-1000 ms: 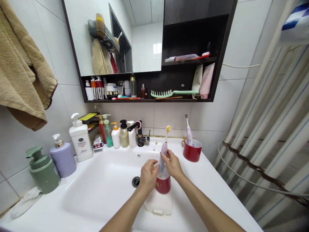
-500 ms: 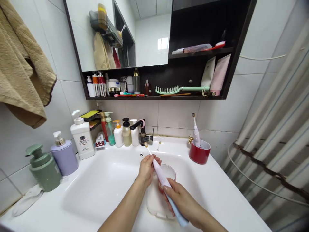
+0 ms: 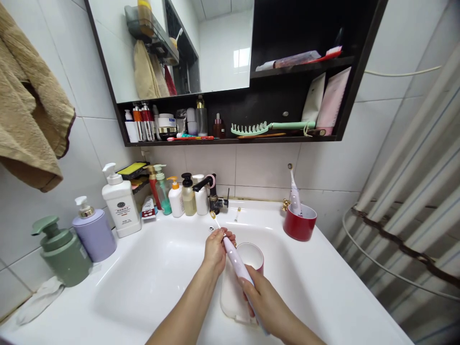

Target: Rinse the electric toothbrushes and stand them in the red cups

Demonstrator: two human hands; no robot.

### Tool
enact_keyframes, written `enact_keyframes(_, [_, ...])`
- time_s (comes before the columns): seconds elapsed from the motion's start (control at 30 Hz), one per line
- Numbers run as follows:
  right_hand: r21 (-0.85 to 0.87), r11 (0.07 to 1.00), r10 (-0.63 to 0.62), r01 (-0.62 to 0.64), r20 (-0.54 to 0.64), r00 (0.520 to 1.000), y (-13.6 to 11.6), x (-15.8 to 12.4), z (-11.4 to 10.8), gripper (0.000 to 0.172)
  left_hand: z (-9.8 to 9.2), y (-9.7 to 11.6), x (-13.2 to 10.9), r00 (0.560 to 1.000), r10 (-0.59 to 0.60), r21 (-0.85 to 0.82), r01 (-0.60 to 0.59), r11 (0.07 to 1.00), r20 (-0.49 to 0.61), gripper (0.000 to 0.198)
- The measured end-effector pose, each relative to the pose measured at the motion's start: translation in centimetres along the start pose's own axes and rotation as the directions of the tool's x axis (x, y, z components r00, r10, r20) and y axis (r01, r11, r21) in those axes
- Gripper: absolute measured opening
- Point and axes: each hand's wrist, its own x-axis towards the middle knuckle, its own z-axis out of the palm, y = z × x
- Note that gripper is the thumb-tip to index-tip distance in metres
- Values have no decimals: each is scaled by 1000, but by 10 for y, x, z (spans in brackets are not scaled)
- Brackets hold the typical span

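Note:
A pale pink and lilac electric toothbrush (image 3: 235, 258) is held slanting over the sink, its head toward the tap. My right hand (image 3: 264, 297) is wrapped around the lower handle. At the neck, just below the brush head (image 3: 213, 216), the fingers of my left hand (image 3: 216, 247) are closed around it. Beneath the brush stand a red cup with a white inside (image 3: 253, 254) and a white tray-like piece (image 3: 232, 304), both partly covered by my hands. A small loose brush head (image 3: 237, 214) lies on the back rim of the sink.
A second electric toothbrush (image 3: 295, 196) stands in a red cup (image 3: 300, 224) on the right rim. Behind the white sink (image 3: 158, 268) is a black tap (image 3: 212, 195). Several pump bottles (image 3: 122, 206) line the left side. Overhead hangs a mirror cabinet with shelves (image 3: 230, 141).
The toothbrush has turned about its length, so the buttons on its handle now show, and its head has shifted slightly left. Both hands keep their hold. The view has shifted slightly.

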Motion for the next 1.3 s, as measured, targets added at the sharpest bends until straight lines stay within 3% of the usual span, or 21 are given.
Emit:
enact_keyframes(0.13, [56, 998, 40, -41, 32, 999, 1, -1, -2, 20, 0, -1, 1, 1000, -28, -14, 28, 1000, -10, 4])
enact_keyframes(0.23, [157, 974, 142, -163, 136, 980, -2, -2, -4, 23, 0, -3, 1, 998, -48, -21, 48, 999, -29, 6])
enact_keyframes(0.47, [21, 997, 68, -70, 70, 995, -1, -5, -7, 19, -3, 1, 8, 997, -9, 29, 11, 1000, -75, 6])
enact_keyframes(0.53, [24, 997, 68, -70, 65, 996, -1, -7, -9, 20, -2, 4, 16, 998, -6, 147, 16, 989, -69, 5])
enact_keyframes(0.63, [62, 996, 68, -71, 44, 997, -6, -10, -12, 23, 8, 5, 34, 999, -33, 500, 41, 865, -26, 9])
enact_keyframes(0.7, [109, 993, 38, -41, 26, 999, -10, -12, -15, 26, 19, -1, 51, 1000, -21, 648, 28, 761, -19, 14])
enact_keyframes(0.87, [156, 988, 18, -15, -18, 1000, -14, -10, -18, 31, 48, -28, 96, 994, 100, 780, -31, 625, -42, 31])
enact_keyframes(1.0, [130, 992, 3, 3, -40, 999, -10, -5, -19, 32, 56, -46, 117, 985, 172, 827, -70, 558, -32, 36])
enact_keyframes(1.17, [89, 995, -34, 41, -77, 996, -9, -5, -20, 31, 50, -46, 126, 981, 194, 817, -109, 566, -4, 30])
enact_keyframes(1.3, [116, 993, -29, 38, -83, 996, -9, -6, -20, 32, 44, -40, 127, 991, 132, 766, -66, 640, -24, 29])
